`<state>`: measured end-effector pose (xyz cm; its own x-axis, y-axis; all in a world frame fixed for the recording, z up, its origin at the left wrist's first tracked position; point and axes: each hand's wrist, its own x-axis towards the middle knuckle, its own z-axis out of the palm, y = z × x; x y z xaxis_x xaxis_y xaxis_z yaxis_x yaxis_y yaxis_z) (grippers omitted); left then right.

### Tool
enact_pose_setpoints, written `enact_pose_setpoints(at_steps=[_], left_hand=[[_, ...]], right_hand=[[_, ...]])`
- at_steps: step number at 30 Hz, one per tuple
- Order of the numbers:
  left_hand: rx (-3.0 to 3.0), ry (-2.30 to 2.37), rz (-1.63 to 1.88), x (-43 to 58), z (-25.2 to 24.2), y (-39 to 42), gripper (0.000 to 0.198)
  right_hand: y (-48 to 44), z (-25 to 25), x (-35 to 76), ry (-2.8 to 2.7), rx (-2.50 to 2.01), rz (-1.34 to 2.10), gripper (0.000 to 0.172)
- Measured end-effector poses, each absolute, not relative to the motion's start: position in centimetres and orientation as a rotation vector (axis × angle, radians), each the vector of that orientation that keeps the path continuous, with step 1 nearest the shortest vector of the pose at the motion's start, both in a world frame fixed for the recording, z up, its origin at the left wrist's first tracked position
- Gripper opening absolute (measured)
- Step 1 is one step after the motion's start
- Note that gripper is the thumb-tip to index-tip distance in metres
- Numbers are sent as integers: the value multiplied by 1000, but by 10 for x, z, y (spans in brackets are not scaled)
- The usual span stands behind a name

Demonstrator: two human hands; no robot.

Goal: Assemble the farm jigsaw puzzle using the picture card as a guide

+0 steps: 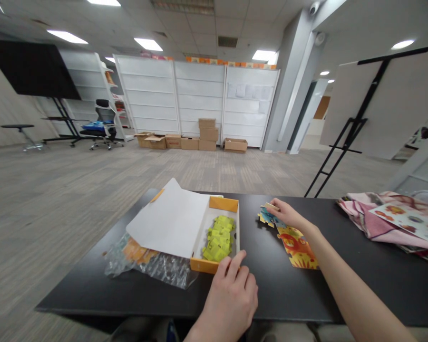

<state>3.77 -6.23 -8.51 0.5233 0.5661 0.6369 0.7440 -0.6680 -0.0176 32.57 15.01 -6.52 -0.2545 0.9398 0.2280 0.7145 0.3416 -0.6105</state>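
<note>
An orange-edged cardboard box (224,204) lies on the black table (278,289) with its white lid flap (171,218) folded open; several yellow-green puzzle pieces (219,237) lie inside. My left hand (231,297) rests at the box's near right corner, fingers curled loosely against its edge. My right hand (287,213) reaches across the table and pinches a puzzle piece (271,207) at the far end of a partly joined puzzle strip (294,244) with blue, yellow and orange-red artwork.
A clear plastic bag (153,263) with orange pieces lies under the flap at the left. Pink printed cloth and a picture sheet (395,221) sit at the table's right. Beyond are an easel board (360,109), stacked cartons (207,135) and an office chair (102,123).
</note>
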Motion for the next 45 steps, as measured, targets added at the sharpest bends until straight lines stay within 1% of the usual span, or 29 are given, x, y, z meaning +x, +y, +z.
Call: enact_pose_setpoints(at_steps=[2,7,13,18,21,23,27,29,30,32,34,36,37,40,43,45], left_hand=[[-2480,-1090,-882,37,-86,-62,14],[-2474,-1077,-894,37,-86,-62,14],[-2468,-1081,-882,37,-84,-62,15],[-2470,-1072,-876,37,-84,-63,15],[-2475,-1078,-869,37,-85,-62,15],[-2473,-1077,-871,37,-85,-62,15],[-2462,-1076,-883,37,-85,-61,15],[-2455,-1073,-883,37,-84,-61,15],[-2452,-1067,-881,37,-84,-61,15],[-2447,-1060,-878,37,-84,-61,15],[-2445,-1057,-878,38,-83,-61,15],[-2442,-1059,-881,38,-83,-61,16],[-2436,-1062,-883,38,-83,-61,16],[-2420,-1068,-887,38,-84,-61,17],[-2422,-1057,-899,38,-86,-61,17],[-2426,-1058,-903,39,-87,-61,16]], right_hand=[[149,-63,324,-2024,-1426,543,47],[146,-59,319,-2008,-1375,755,40],[142,-65,305,-2288,-1417,573,23],[133,-63,294,-2284,-1403,470,12],[130,-57,292,-2189,-1303,619,14],[128,-50,294,-2111,-1268,721,19],[126,-36,294,-1868,-1225,892,38],[122,-29,287,-1748,-1157,833,45],[119,-27,281,-1706,-1128,745,46],[108,-25,262,-1664,-1079,512,39],[93,-25,238,-1701,-999,281,25],[78,-28,215,-1921,-792,168,14],[71,-30,205,-2019,-694,122,14],[59,-33,189,-2279,-478,120,21],[55,-31,190,-2419,-473,293,16],[54,-27,193,-2459,-518,430,16]])
